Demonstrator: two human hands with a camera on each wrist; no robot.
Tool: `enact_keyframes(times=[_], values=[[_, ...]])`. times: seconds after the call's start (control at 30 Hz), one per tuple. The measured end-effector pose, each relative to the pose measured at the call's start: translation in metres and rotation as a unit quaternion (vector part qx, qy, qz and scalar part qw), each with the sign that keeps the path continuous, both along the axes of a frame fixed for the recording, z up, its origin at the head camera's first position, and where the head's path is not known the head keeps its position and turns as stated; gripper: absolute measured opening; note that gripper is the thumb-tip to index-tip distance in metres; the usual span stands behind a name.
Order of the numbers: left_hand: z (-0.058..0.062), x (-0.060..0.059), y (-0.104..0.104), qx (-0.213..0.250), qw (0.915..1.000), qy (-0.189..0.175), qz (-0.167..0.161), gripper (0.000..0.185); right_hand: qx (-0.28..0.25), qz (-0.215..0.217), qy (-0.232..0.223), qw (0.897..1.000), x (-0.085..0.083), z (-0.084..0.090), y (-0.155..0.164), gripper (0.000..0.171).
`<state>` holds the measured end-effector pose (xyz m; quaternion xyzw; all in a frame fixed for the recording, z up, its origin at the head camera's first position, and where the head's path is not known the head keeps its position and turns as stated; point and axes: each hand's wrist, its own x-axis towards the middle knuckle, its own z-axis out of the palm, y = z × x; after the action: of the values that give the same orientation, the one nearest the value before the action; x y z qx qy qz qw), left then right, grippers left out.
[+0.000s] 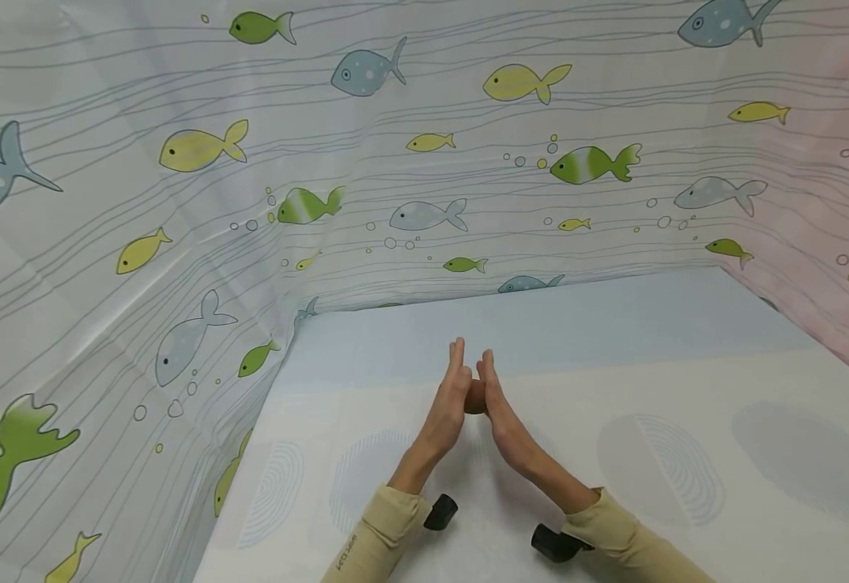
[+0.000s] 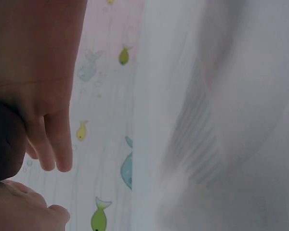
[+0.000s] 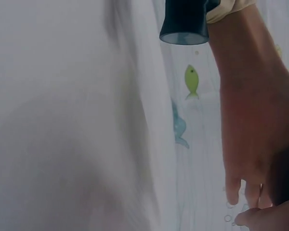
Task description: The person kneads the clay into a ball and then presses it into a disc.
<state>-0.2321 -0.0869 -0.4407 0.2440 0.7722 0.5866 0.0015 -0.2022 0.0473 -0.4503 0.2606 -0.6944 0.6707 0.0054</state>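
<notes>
Between my two palms sits a brown, rounded thing (image 1: 476,398), roughly ball-shaped and smooth; its exact kind does not show. My left hand (image 1: 447,409) presses against one side with its fingers straight and pointing forward. From the other side my right hand (image 1: 503,417) faces it, fingers likewise extended. The palms stand upright, with the thing caught between them above the table. In the left wrist view the dark round side of the thing (image 2: 7,144) shows between the hands. At the lower right of the right wrist view, the thing (image 3: 285,175) appears dark and partly hidden.
A table (image 1: 409,356) with a pale cover printed with grey and striped ovals lies below the hands. Behind it and to the sides hangs a fish-print curtain (image 1: 366,178). Black wrist cameras (image 1: 555,544) stick out beside the beige cuffs.
</notes>
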Motion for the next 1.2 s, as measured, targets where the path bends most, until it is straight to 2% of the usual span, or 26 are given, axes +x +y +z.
enact_keyframes(times=[0.27,0.5,0.67,0.9,1.2], values=[[-0.013,0.004,0.002,-0.003,0.9995,-0.031,-0.007,0.067,0.006,-0.026,0.019,0.999,-0.002,0.011,0.004,0.059],[-0.021,0.016,0.009,-0.007,0.9976,-0.058,-0.037,0.07,-0.017,-0.047,0.007,0.999,-0.014,0.021,0.011,0.062],[-0.02,0.024,0.013,-0.018,0.9976,-0.051,-0.044,0.072,-0.016,-0.058,0.005,0.998,-0.022,0.022,0.013,0.062],[-0.011,0.033,0.016,-0.018,0.9983,-0.032,-0.044,0.07,-0.012,-0.07,-0.01,0.997,-0.029,0.016,0.017,0.062],[-0.004,0.035,0.014,0.002,0.9992,0.001,-0.039,0.073,-0.009,-0.063,-0.033,0.997,-0.028,0.013,0.017,0.061]])
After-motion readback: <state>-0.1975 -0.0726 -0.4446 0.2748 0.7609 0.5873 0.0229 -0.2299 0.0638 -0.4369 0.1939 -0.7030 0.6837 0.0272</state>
